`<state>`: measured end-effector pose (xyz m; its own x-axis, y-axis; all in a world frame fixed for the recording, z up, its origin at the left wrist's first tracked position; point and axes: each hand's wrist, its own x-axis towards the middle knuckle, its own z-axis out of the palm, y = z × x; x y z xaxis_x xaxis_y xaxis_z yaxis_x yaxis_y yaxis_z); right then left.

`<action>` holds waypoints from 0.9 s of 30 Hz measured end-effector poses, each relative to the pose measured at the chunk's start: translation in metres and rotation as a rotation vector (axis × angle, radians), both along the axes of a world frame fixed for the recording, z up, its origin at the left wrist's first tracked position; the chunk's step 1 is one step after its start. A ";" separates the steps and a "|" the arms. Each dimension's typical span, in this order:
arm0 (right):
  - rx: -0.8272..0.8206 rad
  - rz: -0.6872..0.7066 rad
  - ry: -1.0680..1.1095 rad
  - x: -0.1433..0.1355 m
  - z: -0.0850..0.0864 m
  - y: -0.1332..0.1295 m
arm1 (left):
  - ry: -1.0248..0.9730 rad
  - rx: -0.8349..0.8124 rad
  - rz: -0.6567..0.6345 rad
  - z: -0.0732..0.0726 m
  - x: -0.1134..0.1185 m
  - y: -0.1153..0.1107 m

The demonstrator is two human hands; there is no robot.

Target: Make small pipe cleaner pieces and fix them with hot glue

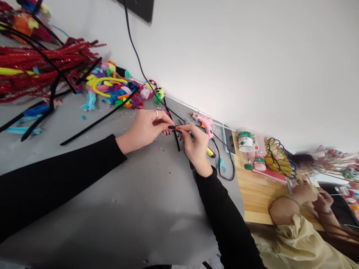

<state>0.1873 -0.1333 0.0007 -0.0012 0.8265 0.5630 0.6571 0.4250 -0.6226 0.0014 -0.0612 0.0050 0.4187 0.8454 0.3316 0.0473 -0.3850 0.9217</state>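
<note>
My left hand (146,127), with a ring and dark nails, is closed in a pinch. Its fingertips meet those of my right hand (196,145), also pinched. Between them shows a small orange piece (177,128), mostly hidden by the fingers, so its kind is unclear. Beneath the hands a thin black stem (177,144) lies on the grey mat (146,186). Just beyond my right hand rests a pink glue gun (206,124). A tool with a yellow handle (210,152) lies partly under that hand. Left of my left hand is a long black pipe cleaner (98,118).
Red tinsel stems (42,69) and colourful pipe-cleaner pieces (117,87) lie at the far left. A black cable (137,56) hangs along the wall. A phone (229,140) and bottles (246,141) stand rightward. Another person's hands (305,192) work at the right.
</note>
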 end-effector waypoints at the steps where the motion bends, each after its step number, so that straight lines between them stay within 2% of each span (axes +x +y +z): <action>1: -0.002 -0.004 0.004 0.000 0.000 0.000 | 0.008 0.001 -0.002 0.000 0.000 -0.001; 8: 0.029 -0.019 0.013 0.001 0.001 0.000 | -0.023 0.016 -0.046 0.001 0.000 -0.002; 14: 0.126 -0.004 -0.030 -0.003 0.002 0.001 | -0.035 0.002 -0.032 0.000 0.000 0.001; 20: 0.139 -0.060 -0.002 -0.003 0.000 0.001 | -0.012 -0.017 -0.052 -0.001 0.000 0.002; 27: 0.158 -0.016 0.015 -0.004 0.003 0.000 | 0.047 0.021 -0.070 -0.005 0.001 0.003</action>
<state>0.1830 -0.1332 0.0034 0.0205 0.7273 0.6861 0.6557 0.5083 -0.5584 0.0025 -0.0580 0.0001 0.4920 0.8066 0.3276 0.0625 -0.4081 0.9108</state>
